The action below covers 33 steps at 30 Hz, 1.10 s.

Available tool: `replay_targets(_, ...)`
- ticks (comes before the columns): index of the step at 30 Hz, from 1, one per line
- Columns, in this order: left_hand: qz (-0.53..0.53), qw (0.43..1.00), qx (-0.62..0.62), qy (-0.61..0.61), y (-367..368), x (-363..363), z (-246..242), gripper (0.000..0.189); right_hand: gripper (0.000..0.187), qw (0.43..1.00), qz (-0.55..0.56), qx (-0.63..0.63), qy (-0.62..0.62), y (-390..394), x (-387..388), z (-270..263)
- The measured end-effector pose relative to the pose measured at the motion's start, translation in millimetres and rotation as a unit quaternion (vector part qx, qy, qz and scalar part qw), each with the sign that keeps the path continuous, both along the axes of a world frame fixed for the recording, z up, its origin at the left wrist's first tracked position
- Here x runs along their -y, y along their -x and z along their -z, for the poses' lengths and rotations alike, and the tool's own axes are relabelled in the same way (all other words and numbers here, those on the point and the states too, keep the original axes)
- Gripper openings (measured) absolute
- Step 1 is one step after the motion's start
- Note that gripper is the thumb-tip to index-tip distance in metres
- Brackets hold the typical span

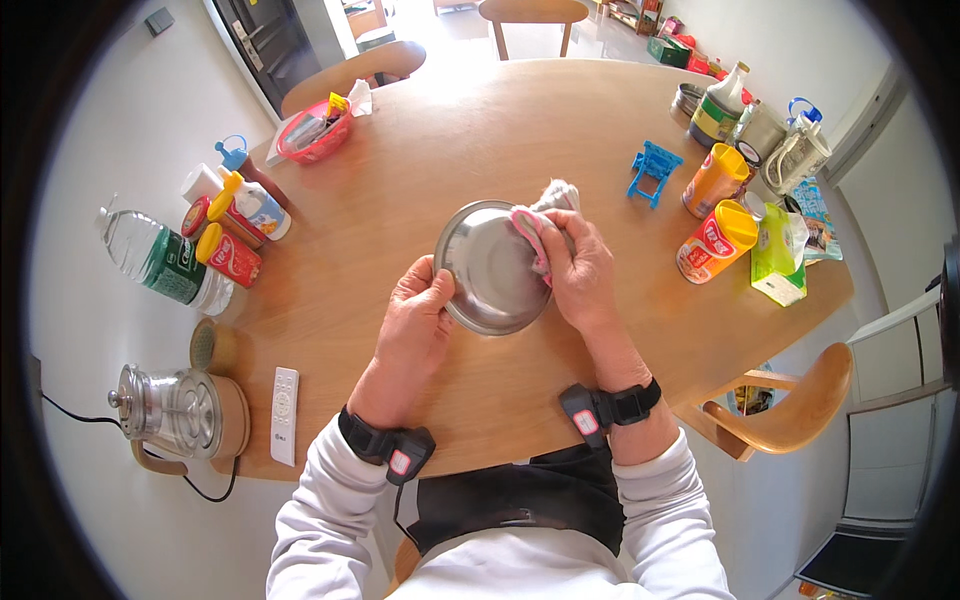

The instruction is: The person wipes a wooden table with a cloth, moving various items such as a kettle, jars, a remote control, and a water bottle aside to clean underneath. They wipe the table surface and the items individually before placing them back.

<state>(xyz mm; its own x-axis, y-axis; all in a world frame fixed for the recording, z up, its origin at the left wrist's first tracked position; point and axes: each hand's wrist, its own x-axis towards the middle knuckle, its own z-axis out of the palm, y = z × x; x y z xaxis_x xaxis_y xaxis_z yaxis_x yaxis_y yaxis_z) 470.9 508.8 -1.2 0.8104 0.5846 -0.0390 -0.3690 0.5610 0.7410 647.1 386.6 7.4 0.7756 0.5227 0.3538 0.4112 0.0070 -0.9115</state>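
Note:
A shallow stainless steel dish (491, 274) is held above the wooden table (480, 142), its inside facing up. My left hand (416, 311) grips its left rim, with the thumb on top. On the right side, my right hand (581, 262) holds a folded white and pink cloth (534, 225) against the dish's rim and inner wall. The cloth's loose end sticks up beyond my fingers. My right fingertips are partly hidden by the cloth.
At left stand a large plastic water bottle (161, 259), yellow-lidded canisters (229, 255), a glass kettle (176, 412) and a white remote (283, 416). A red basket (315, 135) sits farther back. At right are a blue phone stand (654, 172), canisters (716, 240) and a tissue pack (780, 259).

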Motion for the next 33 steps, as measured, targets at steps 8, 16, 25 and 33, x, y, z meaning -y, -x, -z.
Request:
replay_targets(8,-0.083,0.994,-0.069,0.011,-1,0,-16,0.008,0.027,0.977,-0.031,0.183,0.103,48,36,2)
replay_targets(16,-0.066,0.991,-0.099,-0.068,1,14,-19,0.018,0.041,0.917,-0.012,0.397,0.049,82,40,-4)
replay_targets(25,-0.006,0.963,-0.083,-0.257,0,28,-11,0.020,0.031,0.976,-0.030,0.216,0.008,30,10,-30)
replay_targets(33,0.003,0.958,-0.088,-0.273,5,25,-27,0.021,0.028,0.993,-0.034,0.102,0.057,32,41,-17)
